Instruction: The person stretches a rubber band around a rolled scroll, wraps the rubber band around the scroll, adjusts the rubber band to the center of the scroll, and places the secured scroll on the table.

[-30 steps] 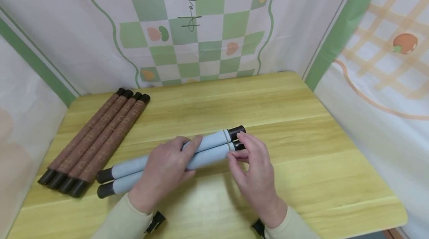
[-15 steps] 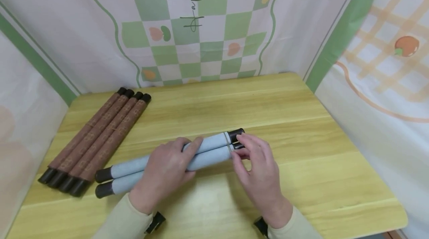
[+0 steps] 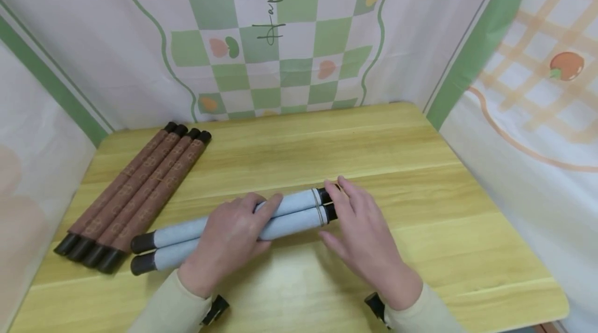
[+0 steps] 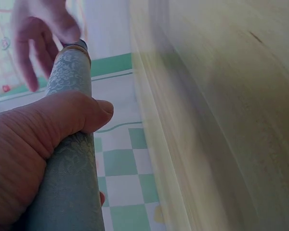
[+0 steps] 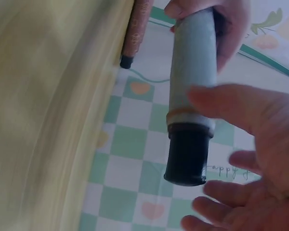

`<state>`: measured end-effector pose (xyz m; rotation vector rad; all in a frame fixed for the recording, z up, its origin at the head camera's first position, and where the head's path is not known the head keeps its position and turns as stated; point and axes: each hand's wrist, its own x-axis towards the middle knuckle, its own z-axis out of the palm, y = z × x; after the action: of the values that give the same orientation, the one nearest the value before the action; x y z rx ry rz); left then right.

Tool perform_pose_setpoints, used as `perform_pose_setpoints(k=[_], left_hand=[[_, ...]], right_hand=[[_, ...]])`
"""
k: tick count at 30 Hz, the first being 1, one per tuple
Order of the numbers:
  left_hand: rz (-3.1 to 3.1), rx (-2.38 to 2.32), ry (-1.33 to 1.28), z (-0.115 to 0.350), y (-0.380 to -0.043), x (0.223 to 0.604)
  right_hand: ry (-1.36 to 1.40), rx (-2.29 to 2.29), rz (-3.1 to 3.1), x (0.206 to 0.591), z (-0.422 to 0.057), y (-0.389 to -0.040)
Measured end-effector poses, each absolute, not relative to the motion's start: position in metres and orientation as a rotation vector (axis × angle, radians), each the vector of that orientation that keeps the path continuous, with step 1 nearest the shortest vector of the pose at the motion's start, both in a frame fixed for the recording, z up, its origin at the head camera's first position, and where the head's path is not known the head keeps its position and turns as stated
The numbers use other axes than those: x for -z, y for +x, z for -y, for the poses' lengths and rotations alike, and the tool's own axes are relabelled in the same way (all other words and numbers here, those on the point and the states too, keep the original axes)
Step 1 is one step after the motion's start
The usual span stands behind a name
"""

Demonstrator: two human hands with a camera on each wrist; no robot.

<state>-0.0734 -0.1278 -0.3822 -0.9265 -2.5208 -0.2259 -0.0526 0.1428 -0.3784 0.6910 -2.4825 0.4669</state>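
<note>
My left hand (image 3: 229, 237) grips two light blue scrolls (image 3: 294, 224) side by side round their middle, its thumb lying across them. The scrolls have black end knobs and slant up to the right over the table. In the left wrist view, the blue scroll (image 4: 70, 168) shows a floral brocade pattern. A thin rubber band (image 3: 319, 207) goes round both near their right end. My right hand (image 3: 366, 234) is beside that end, fingers extended over the knobs and thumb apart below. The right wrist view shows its spread fingers around the black knob (image 5: 187, 156), not curled round it.
Several brown patterned scrolls (image 3: 140, 193) with black knobs lie in a row at the table's left. The wooden table (image 3: 420, 208) ends at a printed cloth (image 3: 299, 84) behind, with more cloth hanging at both sides.
My right hand has let go of the rubber band, which it pinched at the lower scroll's edge, and its fingers have spread out over the knobs. My left hand keeps its grip.
</note>
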Motion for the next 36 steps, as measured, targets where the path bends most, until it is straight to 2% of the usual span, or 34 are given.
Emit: perform_pose_setpoints(k=[7,36], left_hand=[[2.569,0.211,-0.965,0.125,-0.071,0.385],[2.638,0.219,-1.013,0.120,-0.063,0.393]], right_hand=[[0.778,-0.265,2.582,0.384,-0.144,-0.062],[0.824,-0.028,2.723,0.395,-0.135,-0.071]])
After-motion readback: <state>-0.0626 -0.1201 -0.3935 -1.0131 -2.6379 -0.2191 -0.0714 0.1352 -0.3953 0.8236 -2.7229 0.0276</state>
